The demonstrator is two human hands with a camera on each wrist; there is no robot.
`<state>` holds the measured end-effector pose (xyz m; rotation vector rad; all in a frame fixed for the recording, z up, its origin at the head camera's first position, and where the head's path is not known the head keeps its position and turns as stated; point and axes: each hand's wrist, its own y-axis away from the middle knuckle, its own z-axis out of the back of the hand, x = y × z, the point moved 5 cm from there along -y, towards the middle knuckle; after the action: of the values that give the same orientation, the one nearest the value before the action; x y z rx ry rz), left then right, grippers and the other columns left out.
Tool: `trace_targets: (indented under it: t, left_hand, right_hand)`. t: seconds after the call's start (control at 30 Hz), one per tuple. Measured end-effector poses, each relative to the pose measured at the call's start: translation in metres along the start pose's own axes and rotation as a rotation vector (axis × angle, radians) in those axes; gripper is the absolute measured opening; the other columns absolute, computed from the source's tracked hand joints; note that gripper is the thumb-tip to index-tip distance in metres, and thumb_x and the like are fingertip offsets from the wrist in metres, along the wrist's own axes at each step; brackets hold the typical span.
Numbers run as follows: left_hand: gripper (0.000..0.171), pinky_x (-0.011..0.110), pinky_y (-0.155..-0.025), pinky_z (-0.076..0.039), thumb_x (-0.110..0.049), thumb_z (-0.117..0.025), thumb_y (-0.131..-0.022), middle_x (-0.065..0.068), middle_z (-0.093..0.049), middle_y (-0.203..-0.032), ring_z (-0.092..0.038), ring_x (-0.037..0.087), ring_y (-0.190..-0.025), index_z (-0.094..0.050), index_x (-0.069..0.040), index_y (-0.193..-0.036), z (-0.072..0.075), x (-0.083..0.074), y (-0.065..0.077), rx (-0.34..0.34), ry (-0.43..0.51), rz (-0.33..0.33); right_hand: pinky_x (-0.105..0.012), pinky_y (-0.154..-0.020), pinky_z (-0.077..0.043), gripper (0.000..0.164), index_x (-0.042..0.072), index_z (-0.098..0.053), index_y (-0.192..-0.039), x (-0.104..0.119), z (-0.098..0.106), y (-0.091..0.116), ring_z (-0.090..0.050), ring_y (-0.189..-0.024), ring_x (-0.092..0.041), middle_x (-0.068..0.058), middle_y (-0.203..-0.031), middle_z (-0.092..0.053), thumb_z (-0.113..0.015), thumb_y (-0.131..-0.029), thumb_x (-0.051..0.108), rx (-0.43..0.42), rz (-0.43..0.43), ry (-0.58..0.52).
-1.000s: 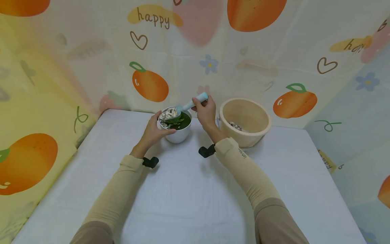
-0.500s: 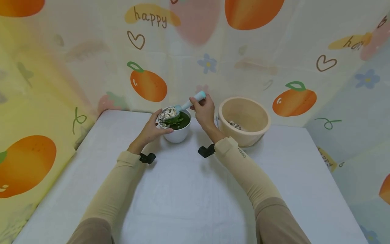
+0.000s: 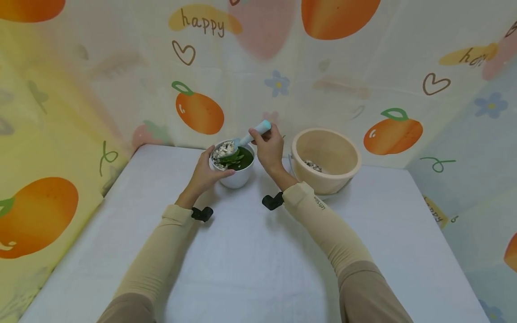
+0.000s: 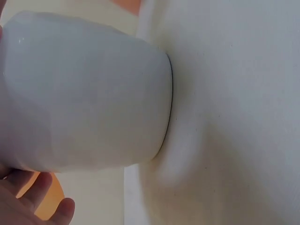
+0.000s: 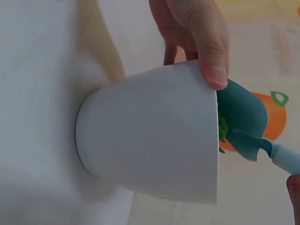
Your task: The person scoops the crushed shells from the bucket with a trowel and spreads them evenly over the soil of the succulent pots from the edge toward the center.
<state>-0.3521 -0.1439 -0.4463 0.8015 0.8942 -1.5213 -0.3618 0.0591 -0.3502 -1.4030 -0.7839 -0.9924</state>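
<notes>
The left hand (image 3: pixel 202 175) is spread wide around the rim of a white flowerpot (image 3: pixel 236 180), thumb along the near side and fingers on the far left; from the right wrist, its thumb laps over the edge. The right hand (image 3: pixel 269 150) is nearly closed, pinching the pale blue handle of a small trowel (image 3: pixel 251 138) between thumb and fingers. The trowel slopes down to the left, its teal scoop over the flowerpot's mouth — heaped with pale, mottled gravel (image 3: pixel 225 149). Beneath the scoop sits a green leafy plant (image 3: pixel 233 159), with a dark green surface filling the right side of the mouth. The flowerpot stands upright on the white tablecloth (image 3: pixel 242 251), in the table's far half. Just beside the right wrist is a larger beige pot (image 3: pixel 336 154) — a little similar gravel (image 3: pixel 313 166) lies inside. Black wrist devices (image 3: pixel 202 214) show at both cuffs, and behind hangs an orange-printed curtain (image 3: pixel 250 89).
</notes>
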Motion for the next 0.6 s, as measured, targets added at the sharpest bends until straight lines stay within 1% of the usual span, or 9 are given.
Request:
trace_targets:
  t: [0.13,0.23,0.33,0.47,0.6]
  left_hand:
    - [0.111,0.055,-0.119,-0.021,-0.04,-0.084,-0.074,0.019,-0.024,-0.158,-0.024,0.034,-0.147,-0.016,-0.005,-0.155,-0.001,-0.0028,0.001,-0.023,-0.014,-0.002]
    - [0.11,0.054,-0.119,-0.022,-0.037,-0.084,-0.074,0.02,-0.025,-0.157,-0.026,0.034,-0.146,-0.017,-0.003,-0.155,-0.0013,-0.0046,0.0023,-0.037,-0.019,-0.003]
    - [0.109,0.053,-0.119,-0.022,-0.037,-0.083,-0.074,0.021,-0.026,-0.156,-0.027,0.035,-0.145,-0.017,-0.002,-0.154,-0.0016,-0.0049,0.0034,-0.048,-0.017,-0.002]
    - [0.11,0.053,-0.119,-0.023,-0.038,-0.083,-0.074,0.02,-0.026,-0.156,-0.027,0.035,-0.145,-0.018,-0.003,-0.154,-0.0018,-0.0048,0.005,-0.055,-0.02,0.008]
    - [0.11,0.053,-0.119,-0.024,-0.039,-0.083,-0.074,0.02,-0.026,-0.156,-0.027,0.034,-0.144,-0.017,-0.004,-0.155,-0.0022,-0.0052,0.0062,-0.059,-0.024,0.02]
  right_hand:
    - [-0.032,-0.079,-0.059,0.031,-0.006,-0.055,-0.113,0.0016,-0.0002,0.0002,-0.07,-0.092,-0.035,-0.025,-0.101,-0.068,-0.067,-0.093,0.015,-0.002,0.015,0.008]
    - [-0.029,-0.078,-0.059,0.031,-0.005,-0.055,-0.113,0.0032,0.0002,-0.0007,-0.07,-0.092,-0.034,-0.024,-0.102,-0.068,-0.067,-0.093,0.015,-0.002,0.016,0.014]
    - [-0.029,-0.077,-0.059,0.032,-0.005,-0.056,-0.113,0.005,0.0016,-0.0022,-0.07,-0.093,-0.034,-0.024,-0.102,-0.068,-0.067,-0.093,0.017,-0.005,0.018,0.019]
    - [-0.03,-0.077,-0.059,0.035,-0.007,-0.056,-0.114,0.0059,0.004,-0.0031,-0.07,-0.095,-0.033,-0.024,-0.103,-0.068,-0.067,-0.093,0.018,-0.008,0.012,0.015]
    - [-0.028,-0.076,-0.059,0.035,-0.006,-0.056,-0.115,0.0061,0.0052,-0.0031,-0.07,-0.094,-0.033,-0.023,-0.103,-0.068,-0.067,-0.093,0.018,-0.021,0.001,0.011]
